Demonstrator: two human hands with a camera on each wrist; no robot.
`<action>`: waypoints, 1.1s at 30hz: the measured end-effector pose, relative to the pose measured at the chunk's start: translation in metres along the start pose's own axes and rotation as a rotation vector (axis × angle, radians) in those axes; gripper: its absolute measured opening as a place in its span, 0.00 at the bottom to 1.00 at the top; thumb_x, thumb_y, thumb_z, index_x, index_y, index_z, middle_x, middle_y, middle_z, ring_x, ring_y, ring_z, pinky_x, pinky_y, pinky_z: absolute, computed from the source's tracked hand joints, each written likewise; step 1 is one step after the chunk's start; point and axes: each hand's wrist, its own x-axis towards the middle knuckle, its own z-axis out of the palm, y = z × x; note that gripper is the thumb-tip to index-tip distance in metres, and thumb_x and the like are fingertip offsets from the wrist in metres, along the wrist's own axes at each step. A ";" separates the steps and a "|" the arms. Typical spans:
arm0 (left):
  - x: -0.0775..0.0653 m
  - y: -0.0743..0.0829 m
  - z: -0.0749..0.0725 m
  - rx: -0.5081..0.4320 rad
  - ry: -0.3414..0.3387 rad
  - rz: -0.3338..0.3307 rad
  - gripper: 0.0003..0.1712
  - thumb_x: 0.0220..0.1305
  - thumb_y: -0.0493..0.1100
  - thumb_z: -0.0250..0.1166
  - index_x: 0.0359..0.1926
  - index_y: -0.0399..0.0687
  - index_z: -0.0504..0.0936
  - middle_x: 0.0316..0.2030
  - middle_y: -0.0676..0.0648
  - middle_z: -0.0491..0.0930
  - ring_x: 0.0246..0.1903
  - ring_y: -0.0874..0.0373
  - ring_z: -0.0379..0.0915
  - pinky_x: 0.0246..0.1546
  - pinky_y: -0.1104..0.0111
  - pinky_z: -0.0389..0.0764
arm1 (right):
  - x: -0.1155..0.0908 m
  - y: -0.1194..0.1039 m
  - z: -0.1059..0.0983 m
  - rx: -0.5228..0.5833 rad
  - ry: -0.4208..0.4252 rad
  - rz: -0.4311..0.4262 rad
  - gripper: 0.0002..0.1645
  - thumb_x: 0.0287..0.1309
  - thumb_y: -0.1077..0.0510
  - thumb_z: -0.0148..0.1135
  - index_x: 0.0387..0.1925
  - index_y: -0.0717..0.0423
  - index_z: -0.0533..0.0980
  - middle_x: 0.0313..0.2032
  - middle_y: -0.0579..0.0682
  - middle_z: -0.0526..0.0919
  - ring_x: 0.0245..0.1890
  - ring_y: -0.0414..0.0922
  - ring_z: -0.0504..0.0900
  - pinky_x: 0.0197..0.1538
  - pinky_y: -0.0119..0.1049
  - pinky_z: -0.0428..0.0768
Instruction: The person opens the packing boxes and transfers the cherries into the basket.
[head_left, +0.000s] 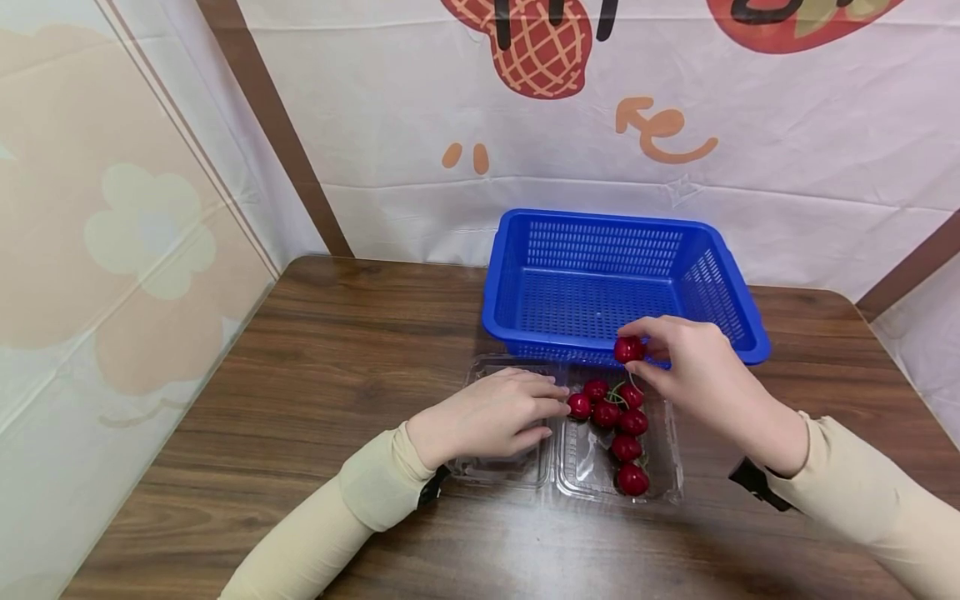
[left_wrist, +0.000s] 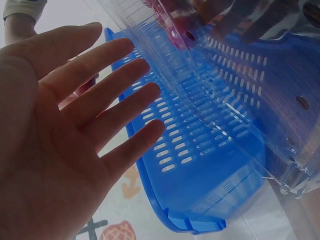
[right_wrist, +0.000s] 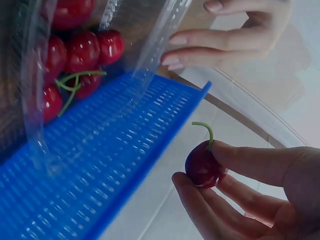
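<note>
Between thumb and fingertips, my right hand (head_left: 690, 367) pinches a dark red cherry (head_left: 628, 349) just above the near rim of the blue basket. A curved green stem stands up from that cherry (right_wrist: 205, 165) in the right wrist view. My left hand (head_left: 501, 414), fingers extended and spread, hovers over the lid side of a clear plastic clamshell box (head_left: 581, 483); its palm shows bare in the left wrist view. Several red cherries (head_left: 626, 448), some with green stems, lie in the box's right half, beside my left fingertips.
A blue slotted basket (head_left: 592, 304) stands behind the box, near the back of the brown wooden table (head_left: 360, 333). Printed fabric sheets (head_left: 390, 125) hang behind and at the left of the table.
</note>
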 end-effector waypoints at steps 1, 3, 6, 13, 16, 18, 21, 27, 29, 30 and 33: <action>0.000 0.000 0.000 0.002 0.002 0.002 0.20 0.61 0.48 0.56 0.54 0.51 0.79 0.57 0.50 0.75 0.59 0.55 0.65 0.63 0.61 0.65 | 0.002 0.000 -0.001 -0.004 -0.002 -0.001 0.17 0.43 0.62 0.69 0.40 0.58 0.80 0.35 0.53 0.85 0.30 0.45 0.83 0.31 0.44 0.84; 0.000 0.000 -0.001 0.005 0.003 0.004 0.20 0.62 0.48 0.56 0.54 0.51 0.79 0.57 0.50 0.75 0.59 0.55 0.65 0.63 0.61 0.65 | 0.006 0.000 -0.003 -0.012 -0.004 -0.006 0.17 0.43 0.62 0.69 0.40 0.58 0.80 0.35 0.53 0.85 0.29 0.45 0.83 0.31 0.45 0.84; 0.000 0.000 -0.001 0.006 0.005 0.009 0.20 0.62 0.48 0.56 0.54 0.51 0.79 0.57 0.49 0.75 0.58 0.55 0.66 0.63 0.60 0.66 | 0.011 0.000 -0.005 -0.013 -0.012 -0.003 0.17 0.43 0.61 0.69 0.40 0.57 0.80 0.35 0.54 0.85 0.29 0.45 0.82 0.31 0.45 0.84; -0.001 0.000 -0.001 0.007 0.004 0.015 0.20 0.62 0.48 0.56 0.54 0.50 0.79 0.57 0.49 0.75 0.58 0.55 0.66 0.62 0.59 0.67 | 0.023 0.005 -0.008 0.001 -0.026 0.031 0.17 0.43 0.62 0.69 0.40 0.59 0.79 0.34 0.55 0.85 0.29 0.47 0.83 0.30 0.45 0.84; -0.001 0.000 -0.001 0.016 -0.001 0.015 0.20 0.62 0.48 0.56 0.54 0.51 0.79 0.57 0.49 0.75 0.58 0.55 0.66 0.62 0.60 0.67 | 0.028 0.007 -0.008 0.009 -0.037 0.044 0.17 0.43 0.62 0.69 0.40 0.60 0.79 0.34 0.56 0.85 0.29 0.48 0.83 0.31 0.46 0.84; -0.001 0.001 -0.001 0.018 -0.003 0.017 0.20 0.62 0.49 0.56 0.54 0.51 0.79 0.57 0.49 0.75 0.58 0.55 0.66 0.62 0.60 0.67 | 0.032 0.009 -0.008 0.016 -0.046 0.054 0.17 0.44 0.62 0.68 0.41 0.60 0.79 0.34 0.56 0.85 0.30 0.48 0.83 0.32 0.47 0.84; -0.001 0.001 -0.002 0.017 -0.001 0.017 0.20 0.62 0.48 0.56 0.54 0.51 0.79 0.57 0.49 0.75 0.58 0.55 0.66 0.62 0.60 0.67 | 0.038 0.012 -0.008 0.023 -0.051 0.068 0.18 0.44 0.62 0.68 0.41 0.60 0.79 0.34 0.56 0.85 0.31 0.48 0.84 0.33 0.47 0.84; -0.001 0.001 -0.002 0.016 0.004 0.018 0.20 0.62 0.48 0.56 0.54 0.51 0.79 0.57 0.49 0.75 0.58 0.55 0.66 0.62 0.60 0.68 | 0.050 0.016 -0.009 0.022 -0.049 0.094 0.19 0.44 0.62 0.69 0.42 0.60 0.79 0.35 0.56 0.85 0.32 0.48 0.84 0.35 0.48 0.84; -0.002 0.000 -0.002 0.015 0.004 0.015 0.20 0.62 0.48 0.56 0.54 0.51 0.79 0.57 0.50 0.75 0.58 0.56 0.66 0.62 0.60 0.67 | 0.054 0.017 -0.010 0.023 -0.050 0.100 0.18 0.44 0.63 0.69 0.42 0.60 0.79 0.35 0.57 0.85 0.32 0.49 0.84 0.35 0.48 0.84; -0.001 0.000 -0.002 0.016 0.004 0.014 0.20 0.62 0.48 0.56 0.54 0.51 0.79 0.57 0.50 0.75 0.58 0.56 0.66 0.62 0.60 0.67 | 0.056 0.018 -0.010 0.023 -0.050 0.103 0.18 0.44 0.63 0.68 0.42 0.60 0.79 0.36 0.58 0.85 0.33 0.50 0.83 0.35 0.49 0.84; -0.001 0.000 -0.001 0.010 0.004 0.011 0.20 0.62 0.48 0.56 0.54 0.51 0.79 0.57 0.50 0.75 0.58 0.56 0.66 0.62 0.60 0.67 | 0.061 0.021 -0.011 0.024 -0.056 0.115 0.18 0.45 0.64 0.68 0.42 0.60 0.79 0.36 0.58 0.85 0.33 0.50 0.83 0.36 0.50 0.84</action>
